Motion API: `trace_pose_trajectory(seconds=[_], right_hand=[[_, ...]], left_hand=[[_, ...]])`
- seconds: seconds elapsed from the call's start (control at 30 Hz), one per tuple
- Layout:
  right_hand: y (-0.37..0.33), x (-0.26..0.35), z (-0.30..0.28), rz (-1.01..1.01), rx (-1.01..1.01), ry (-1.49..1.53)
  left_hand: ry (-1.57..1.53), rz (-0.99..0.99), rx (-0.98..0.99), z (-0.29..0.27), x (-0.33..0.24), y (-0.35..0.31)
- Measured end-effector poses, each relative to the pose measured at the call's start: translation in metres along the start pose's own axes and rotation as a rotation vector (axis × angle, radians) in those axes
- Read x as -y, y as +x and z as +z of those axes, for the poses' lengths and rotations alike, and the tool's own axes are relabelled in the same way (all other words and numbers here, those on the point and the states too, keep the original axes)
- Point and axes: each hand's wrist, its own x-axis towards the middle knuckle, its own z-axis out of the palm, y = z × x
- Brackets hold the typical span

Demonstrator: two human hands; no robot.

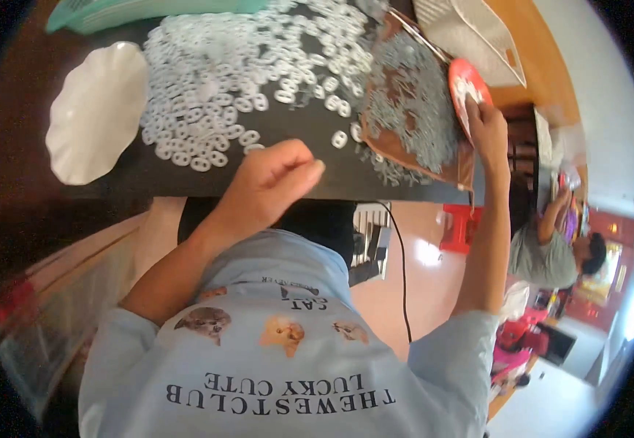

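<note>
My left hand (277,179) hovers over the near edge of the dark table, its fingers curled and the thumb pressed to the index finger; whatever they may hold is hidden. On the right, my right hand (487,131) reaches into a red dish (461,71) of small white pieces, fingertips together among them. Between the hands, many small grey pieces (423,109) lie heaped on a brown tray (390,146), some spilling past its near edge. A broad spread of white oval plastic pieces with two holes (207,87) covers the table's middle and left.
A white scalloped dish (98,113) stands at the left. Green plastic packaging (149,13) lies at the far edge, and a white basket (470,36) at the far right. A dark cable (403,270) hangs below the table. Another person (547,252) sits further right.
</note>
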Motion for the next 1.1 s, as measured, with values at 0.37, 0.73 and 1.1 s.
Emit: trace_pose_trajectory(seconds=[0.37,0.73,1.1], right_hand=[[0.02,0.202,-0.002,-0.727,-0.134,0.341],[0.013,0.215,0.004,-0.793,-0.003,0.4],[0.061,0.248,0.024,-0.806,-0.106,0.115]], left_hand=[[0.019,-0.01,0.01,0.0,-0.019,-0.009],[0.116,0.148,0.004,-0.007,-0.011,-0.01],[0.149,0.222,-0.036,-0.005,-0.008,-0.008]])
